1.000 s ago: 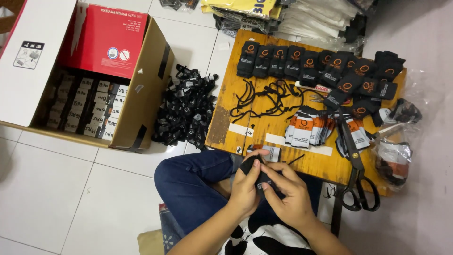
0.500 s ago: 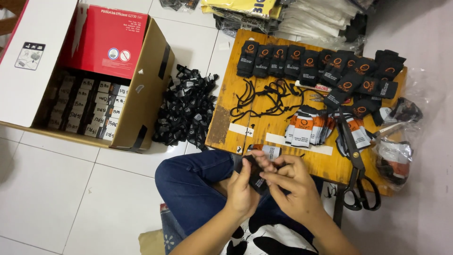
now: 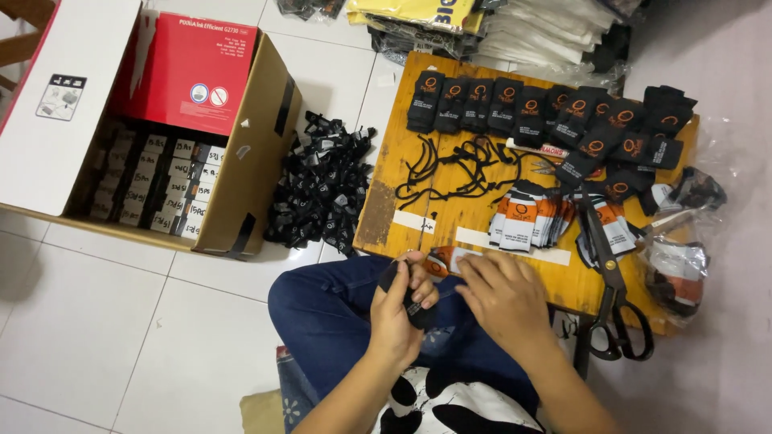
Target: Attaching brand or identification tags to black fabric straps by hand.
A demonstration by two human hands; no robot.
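Black fabric piece point(image 3: 412, 301), small and folded, sits in the left hand point(image 3: 400, 309), held over the lap just short of the tabletop point(image 3: 386, 185) edge. The grip is closed round it: fingers curl over its upper end, thumb on the near side. Its long axis runs roughly upright in the frame, tilted a little, top end toward the wooden edge.

Right hand point(image 3: 503, 293) lies just right of it, palm down, fingers reaching left toward an orange-and-white card tag point(image 3: 445, 261) at the tabletop's near edge. Fingertips touch or nearly touch the tag; whether they pinch it I cannot tell. The tag lies just above and right of the black piece, between the two hands, closer to the right hand.

Further out on the tabletop: a fanned stack of orange-and-white tags point(image 3: 531, 221), a tangle of black cords point(image 3: 466, 165), large black scissors point(image 3: 613, 297) hanging over the right edge.

Far edge: a row of black folded pieces with orange marks point(image 3: 555, 112).

On the floor to the left, a heap of small black items point(image 3: 322, 185) beside an open cardboard box point(image 3: 241, 161) holding labelled bundles.
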